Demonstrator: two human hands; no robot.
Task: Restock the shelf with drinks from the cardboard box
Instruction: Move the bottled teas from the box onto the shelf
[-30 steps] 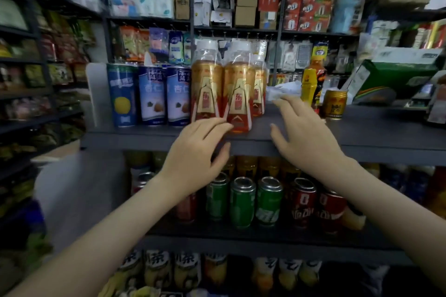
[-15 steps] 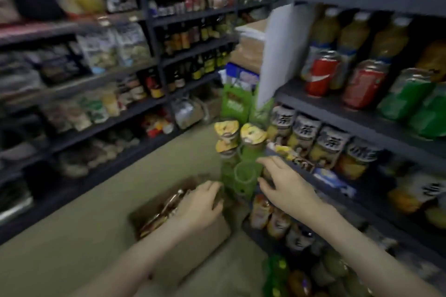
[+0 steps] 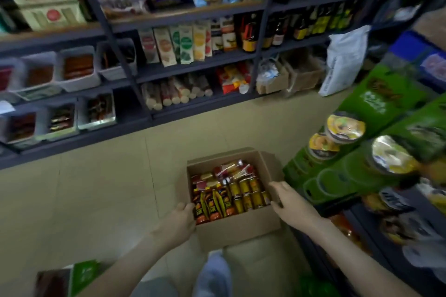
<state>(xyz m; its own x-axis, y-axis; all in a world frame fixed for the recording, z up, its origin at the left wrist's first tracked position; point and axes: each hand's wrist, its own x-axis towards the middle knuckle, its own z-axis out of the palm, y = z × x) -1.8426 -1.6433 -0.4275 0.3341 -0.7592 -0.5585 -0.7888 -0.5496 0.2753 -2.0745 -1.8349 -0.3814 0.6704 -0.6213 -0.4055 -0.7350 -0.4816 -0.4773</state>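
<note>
An open cardboard box (image 3: pixel 237 228) sits on the tan floor below me, packed with orange-labelled bottles (image 3: pixel 210 207), gold cans (image 3: pixel 249 194) and red packets (image 3: pixel 231 171). My left hand (image 3: pixel 179 219) is at the box's near left corner, fingers curled against the rim beside an orange bottle. At the box's right rim my right hand (image 3: pixel 288 201) reaches in with loosely bent fingers, holding nothing. The drinks shelf (image 3: pixel 376 231) runs along the right edge, dark and blurred.
Green cartons (image 3: pixel 376 113) topped with noodle cups (image 3: pixel 345 126) stand right of the box. A dark shelf unit (image 3: pixel 169 70) of snacks, bins and bottles lines the far side of the aisle. My knee (image 3: pixel 213 272) is just behind the box. A green carton (image 3: pixel 79 277) lies bottom left.
My view swung from the upper drinks shelf down to the floor. Both hands left the bottles on the shelf and dropped to the rims of the cardboard box.
</note>
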